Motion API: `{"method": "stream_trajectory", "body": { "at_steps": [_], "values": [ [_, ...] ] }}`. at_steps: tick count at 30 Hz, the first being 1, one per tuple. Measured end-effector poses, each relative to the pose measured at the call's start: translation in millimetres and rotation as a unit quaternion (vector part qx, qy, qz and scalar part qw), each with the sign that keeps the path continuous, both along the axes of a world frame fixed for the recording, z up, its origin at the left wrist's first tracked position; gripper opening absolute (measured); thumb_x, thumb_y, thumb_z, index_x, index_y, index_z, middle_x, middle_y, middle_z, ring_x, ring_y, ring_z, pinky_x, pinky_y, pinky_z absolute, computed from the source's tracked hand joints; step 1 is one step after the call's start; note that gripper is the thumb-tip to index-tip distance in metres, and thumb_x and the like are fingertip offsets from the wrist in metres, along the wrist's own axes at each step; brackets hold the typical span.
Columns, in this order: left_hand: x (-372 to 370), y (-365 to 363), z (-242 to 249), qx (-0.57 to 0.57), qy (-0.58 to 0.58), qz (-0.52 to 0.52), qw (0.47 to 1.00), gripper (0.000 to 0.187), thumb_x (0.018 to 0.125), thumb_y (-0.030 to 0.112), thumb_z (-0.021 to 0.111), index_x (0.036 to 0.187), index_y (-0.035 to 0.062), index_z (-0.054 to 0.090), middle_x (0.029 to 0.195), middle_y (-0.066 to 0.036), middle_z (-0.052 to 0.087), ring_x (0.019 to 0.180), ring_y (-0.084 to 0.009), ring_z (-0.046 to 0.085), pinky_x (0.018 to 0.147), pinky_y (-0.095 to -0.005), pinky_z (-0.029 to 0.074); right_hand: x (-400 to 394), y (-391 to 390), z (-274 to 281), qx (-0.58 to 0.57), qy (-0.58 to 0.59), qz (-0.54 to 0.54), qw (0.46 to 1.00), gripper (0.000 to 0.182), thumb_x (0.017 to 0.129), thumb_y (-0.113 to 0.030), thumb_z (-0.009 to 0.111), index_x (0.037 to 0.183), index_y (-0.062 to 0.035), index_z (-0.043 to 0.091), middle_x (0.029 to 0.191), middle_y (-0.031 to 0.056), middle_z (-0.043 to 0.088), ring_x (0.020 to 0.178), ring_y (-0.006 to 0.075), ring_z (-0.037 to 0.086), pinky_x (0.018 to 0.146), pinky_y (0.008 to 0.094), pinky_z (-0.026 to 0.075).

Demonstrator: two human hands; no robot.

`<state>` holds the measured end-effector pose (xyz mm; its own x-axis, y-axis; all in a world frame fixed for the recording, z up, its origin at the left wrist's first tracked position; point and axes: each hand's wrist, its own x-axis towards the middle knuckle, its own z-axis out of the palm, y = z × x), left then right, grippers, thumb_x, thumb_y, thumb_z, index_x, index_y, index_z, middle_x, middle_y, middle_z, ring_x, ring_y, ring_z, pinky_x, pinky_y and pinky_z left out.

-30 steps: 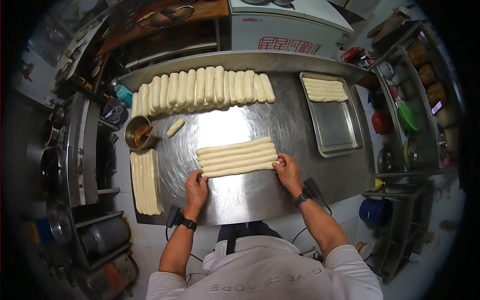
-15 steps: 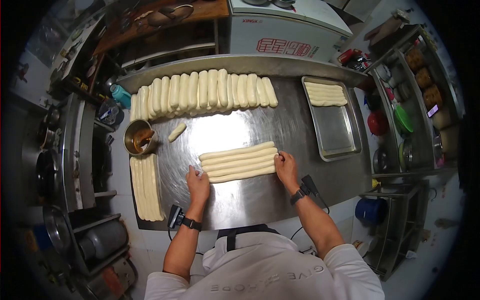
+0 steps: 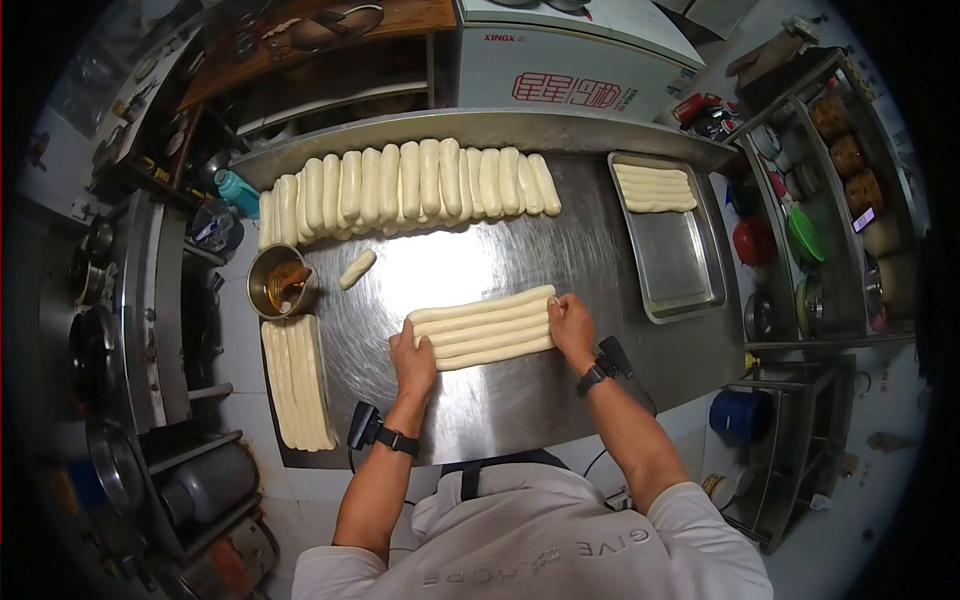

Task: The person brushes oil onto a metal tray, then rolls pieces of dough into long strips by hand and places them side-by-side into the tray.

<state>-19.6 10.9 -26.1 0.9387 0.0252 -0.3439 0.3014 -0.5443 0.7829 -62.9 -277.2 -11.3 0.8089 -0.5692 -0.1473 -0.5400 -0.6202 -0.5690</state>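
Observation:
Several long dough strips (image 3: 482,328) lie side by side on the steel table (image 3: 380,400), in front of me. My left hand (image 3: 413,360) is closed on their left ends, its fingers over the upper strips and the thumb at the lower ones. At the right ends my right hand (image 3: 571,328) has its fingers pressed together on the strips. Thick dough rolls (image 3: 390,185) form a long row at the back of the table. A short dough piece (image 3: 357,269) lies alone between that row and the strips.
At the right stands a metal tray (image 3: 684,262) with dough strips at its far end. A metal pot (image 3: 262,280) with brown liquid is at the left, and more long strips (image 3: 297,385) lie below it. A turquoise bottle (image 3: 238,190) is at the back left.
My left hand has moved right and up onto the strips' left ends. My right hand has closed more on the right ends. The strips' left ends have shifted slightly right.

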Motion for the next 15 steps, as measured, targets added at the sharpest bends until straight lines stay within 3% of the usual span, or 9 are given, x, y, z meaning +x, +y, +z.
{"method": "stream_trajectory", "body": {
  "at_steps": [4,8,11,13,15],
  "values": [
    [0,-8,-12,-0.015,-0.030,0.072,0.997,0.052,0.100,0.015,0.054,0.148,-0.0033,0.047,0.122,-0.024,0.052,0.113,-0.0368,0.053,0.103,-0.0434,0.043,9,6,3,-0.013,-0.010,-0.021,1.000,0.035,0.099,-0.033,0.061,0.112,-0.0014,0.063,0.104,0.0224,0.071,0.094,0.0415,0.068,0.085,0.0488,0.052],
    [6,-6,-18,-0.070,-0.009,0.070,0.995,0.043,0.101,0.017,0.052,0.140,-0.0022,0.053,0.116,-0.021,0.055,0.103,-0.0342,0.056,0.096,-0.0440,0.046,17,7,13,0.028,0.047,0.001,0.998,0.036,0.099,-0.034,0.060,0.116,-0.0024,0.060,0.107,0.0231,0.070,0.096,0.0425,0.068,0.086,0.0499,0.052],
    [2,-11,-13,-0.104,-0.006,0.125,0.987,0.034,0.102,0.019,0.052,0.129,-0.0013,0.056,0.112,-0.019,0.056,0.099,-0.0327,0.057,0.091,-0.0448,0.047,9,8,9,-0.042,0.004,0.048,0.998,0.036,0.099,-0.034,0.060,0.117,-0.0033,0.059,0.111,0.0234,0.069,0.101,0.0432,0.068,0.085,0.0509,0.052],
    [-2,-17,11,-0.016,-0.043,0.111,0.993,0.028,0.102,0.022,0.053,0.119,-0.0006,0.056,0.107,-0.023,0.059,0.095,-0.0369,0.060,0.087,-0.0465,0.048,7,13,3,-0.065,-0.017,0.032,0.997,0.037,0.098,-0.035,0.061,0.118,-0.0039,0.060,0.114,0.0236,0.068,0.105,0.0427,0.067,0.086,0.0504,0.052],
    [-3,-19,13,-0.008,-0.063,0.100,0.993,0.027,0.102,0.023,0.054,0.117,0.0002,0.055,0.104,-0.025,0.061,0.093,-0.0400,0.061,0.085,-0.0476,0.048,10,17,2,-0.026,-0.007,-0.004,1.000,0.038,0.098,-0.036,0.062,0.118,-0.0040,0.060,0.114,0.0234,0.068,0.105,0.0423,0.066,0.086,0.0501,0.052]
  ]
}}
